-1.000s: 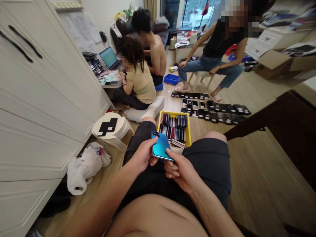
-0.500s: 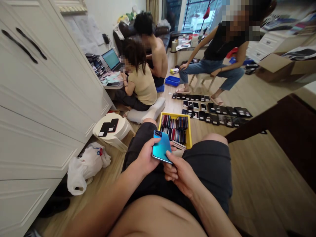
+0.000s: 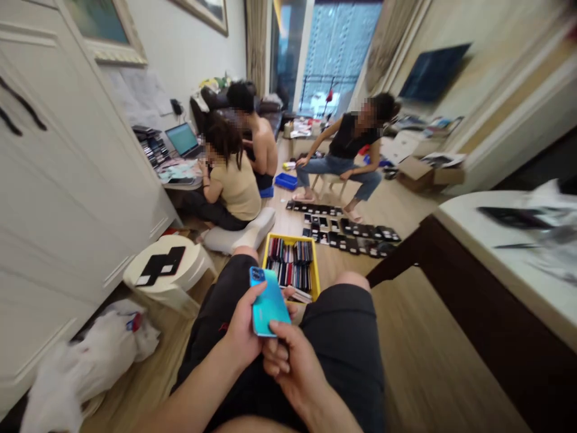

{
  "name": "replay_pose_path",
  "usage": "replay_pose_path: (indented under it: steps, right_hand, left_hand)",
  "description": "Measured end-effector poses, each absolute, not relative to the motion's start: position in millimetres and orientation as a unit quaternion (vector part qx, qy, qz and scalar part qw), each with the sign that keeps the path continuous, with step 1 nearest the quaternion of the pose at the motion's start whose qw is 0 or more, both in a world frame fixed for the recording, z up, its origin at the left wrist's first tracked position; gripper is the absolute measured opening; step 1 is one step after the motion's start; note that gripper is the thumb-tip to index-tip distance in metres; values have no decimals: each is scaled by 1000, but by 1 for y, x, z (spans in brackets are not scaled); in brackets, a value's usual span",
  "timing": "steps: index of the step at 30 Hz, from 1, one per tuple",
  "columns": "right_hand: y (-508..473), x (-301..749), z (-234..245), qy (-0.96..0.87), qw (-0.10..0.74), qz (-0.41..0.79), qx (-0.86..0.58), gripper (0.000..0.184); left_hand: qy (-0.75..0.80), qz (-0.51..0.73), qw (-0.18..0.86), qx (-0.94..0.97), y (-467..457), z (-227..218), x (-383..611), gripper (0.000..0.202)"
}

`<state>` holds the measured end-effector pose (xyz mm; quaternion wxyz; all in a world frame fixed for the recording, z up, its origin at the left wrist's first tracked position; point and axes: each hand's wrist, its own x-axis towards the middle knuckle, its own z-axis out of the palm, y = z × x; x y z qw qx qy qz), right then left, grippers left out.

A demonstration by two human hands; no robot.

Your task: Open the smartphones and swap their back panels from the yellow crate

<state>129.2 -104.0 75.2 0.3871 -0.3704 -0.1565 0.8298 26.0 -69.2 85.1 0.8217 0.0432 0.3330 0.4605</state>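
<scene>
A blue smartphone [image 3: 270,304] is held over my lap, its shiny back and camera block facing up. My left hand [image 3: 243,325] grips it along the left side, thumb near the camera, with fingertips showing past the far edge. At its lower right corner, my right hand [image 3: 293,355] pinches it with the thumb on top and the fingers curled below. Just beyond the phone, a yellow crate [image 3: 317,264] stands on the floor between my knees, filled with upright rows of phones. The phone's screen side is hidden.
To the left, a white stool [image 3: 135,264] bears dark phones [image 3: 162,264], with a white plastic bag [image 3: 103,355] below. Rows of phones [image 3: 360,231] lie on the floor ahead. Three people sit nearby. A dark-sided table [image 3: 487,300] stands at right, and a blue tray [image 3: 286,181] lies farther off.
My view has tilted up and turned right, so the window, wall screen and right-hand tabletop now show. Both hands keep the same hold on the phone.
</scene>
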Motion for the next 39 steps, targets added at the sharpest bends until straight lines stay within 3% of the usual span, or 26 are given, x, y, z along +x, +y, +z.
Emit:
replay_pose_path:
  steps: [6, 11, 15, 18, 22, 29, 32, 39]
  right_hand:
    - [-104, 129, 75, -192, 419, 805, -375, 53]
    - [-99, 134, 73, -232, 367, 805, -404, 60]
    - [-94, 152, 74, -360, 367, 717, -470, 68]
    - [-88, 170, 80, -455, 415, 598, -514, 56]
    - [-80, 189, 101, -611, 437, 444, -488, 24]
    - [-62, 199, 128, -829, 317, 284, -364, 24]
    - [-55, 200, 133, -857, 245, 286, -352, 24]
    - [-48, 201, 146, -853, 215, 331, -342, 22]
  left_hand:
    - [320, 468, 823, 38, -67, 91, 29, 31]
    - [341, 466, 815, 44, -64, 99, 26, 31]
    - [346, 474, 808, 48, -58, 108, 20, 41]
    - [354, 507, 784, 49, -51, 111, 14, 51]
    - [376, 503, 776, 59, -45, 114, 12, 64]
    - [413, 468, 780, 32, -46, 123, 20, 67]
    - [425, 453, 783, 41, -48, 119, 21, 67]
    - [449, 454, 766, 80, -47, 111, 25, 63]
